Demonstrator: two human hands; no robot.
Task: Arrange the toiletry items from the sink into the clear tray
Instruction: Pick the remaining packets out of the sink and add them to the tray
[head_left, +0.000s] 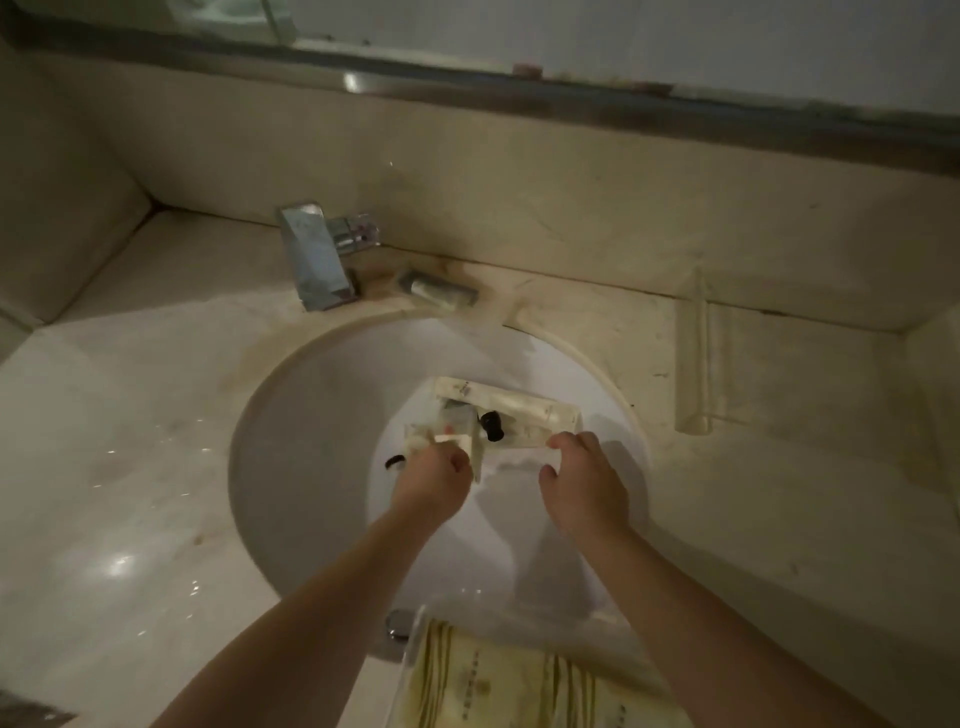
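Several cream toiletry packets (511, 408) lie in a heap at the bottom of the white round sink (291, 415), with a small black-capped bottle (492, 425) among them. My left hand (431, 480) is closed around a small cream box (457, 446) at the heap's left side. My right hand (582, 478) reaches the heap's right end, fingers curled over the edge of a long flat packet (530, 434), thumb apart. A clear tray (698, 364) stands on the counter to the right of the sink. Another clear tray (410, 654) holding striped packets (483, 686) sits at the sink's near edge.
A chrome faucet (317, 260) stands behind the sink, with a small tube (439, 291) lying beside it. The beige stone counter (130, 467) surrounds the basin, and a wall ledge and mirror frame (519, 93) run along the back. A black ring (395, 461) lies in the basin left of my left hand.
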